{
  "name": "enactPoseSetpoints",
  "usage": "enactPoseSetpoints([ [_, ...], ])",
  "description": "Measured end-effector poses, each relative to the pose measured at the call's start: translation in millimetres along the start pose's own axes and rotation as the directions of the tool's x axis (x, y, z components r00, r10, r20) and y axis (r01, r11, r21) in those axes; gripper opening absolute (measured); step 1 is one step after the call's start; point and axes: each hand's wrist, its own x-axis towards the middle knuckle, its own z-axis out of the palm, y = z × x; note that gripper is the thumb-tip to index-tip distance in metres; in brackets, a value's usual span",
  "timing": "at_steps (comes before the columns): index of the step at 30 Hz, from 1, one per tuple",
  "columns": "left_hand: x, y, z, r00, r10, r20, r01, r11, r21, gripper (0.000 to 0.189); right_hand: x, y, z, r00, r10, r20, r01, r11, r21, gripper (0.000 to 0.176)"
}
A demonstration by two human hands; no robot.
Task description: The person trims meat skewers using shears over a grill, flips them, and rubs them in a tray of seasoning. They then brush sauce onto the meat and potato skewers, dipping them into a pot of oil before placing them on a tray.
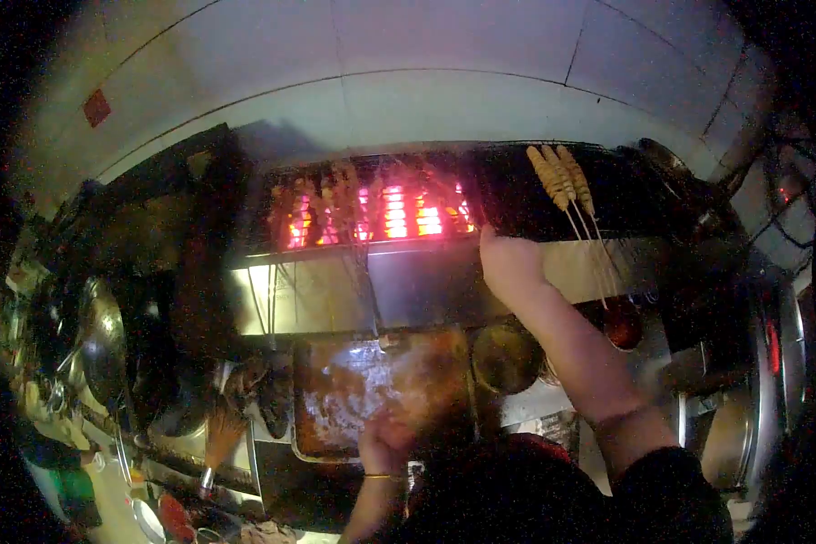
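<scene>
Currently the grill glows, three skewers lying at its dark right end, sticks running toward its front lip. My right hand sits on that lip just left of them, nearer than my left hand below the grill; whether either hand's fingers are spread or closed I cannot tell.

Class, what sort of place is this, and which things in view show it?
Probably a skewer grill stall or kitchen. A long grill glows red, three skewers lie on its dark right end near the right hand, and a metal tray sits in front of it.
</scene>
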Motion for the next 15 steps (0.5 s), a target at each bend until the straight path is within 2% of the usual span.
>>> enactPoseSetpoints([
  [2,1,6,-2,1.000,0.018,-0.019,-0.020,0.997,-0.074,0.027,-2,6,0,0.988,-0.041,-0.148,0.056,0.994,0.095,0.027],
  [3,11,2,-23,0.999,0.028,-0.032,-0.031,0.996,-0.085,0.027,2,5,14,0.990,-0.032,-0.138,0.092,0.884,0.459,0.026],
  [4,19,2,-34,0.998,0.038,-0.046,-0.042,0.995,-0.096,0.027,6,3,41,0.992,-0.029,-0.124,0.114,0.644,0.757,0.025],
  [5,15,11,-32,0.999,0.010,0.039,-0.007,0.996,-0.084,0.026,7,3,55,0.993,-0.034,-0.109,0.114,0.309,0.944,0.024],
  [6,14,11,-34,0.999,0.007,0.038,-0.003,0.995,-0.099,0.025,-8,-17,8,0.940,-0.096,0.328,-0.342,-0.281,0.897,0.023],
  [8,12,10,-38,1.000,0.003,0.031,0.001,0.992,-0.123,0.024,-7,-35,23,0.922,-0.231,0.312,-0.387,-0.613,0.689,0.025],
  [11,-7,19,-18,0.997,0.028,-0.074,-0.028,1.000,0.004,0.022,-13,-65,15,0.894,-0.294,0.338,-0.428,-0.781,0.454,0.024],
  [14,2,14,-42,1.000,-0.027,0.001,0.027,0.998,-0.058,0.022,-13,-81,29,0.898,-0.266,0.351,-0.402,-0.819,0.409,0.025],
  [15,1,13,-41,0.999,-0.033,-0.044,0.029,0.996,-0.089,0.022,-14,-81,29,0.898,-0.266,0.350,-0.408,-0.802,0.437,0.025],
])
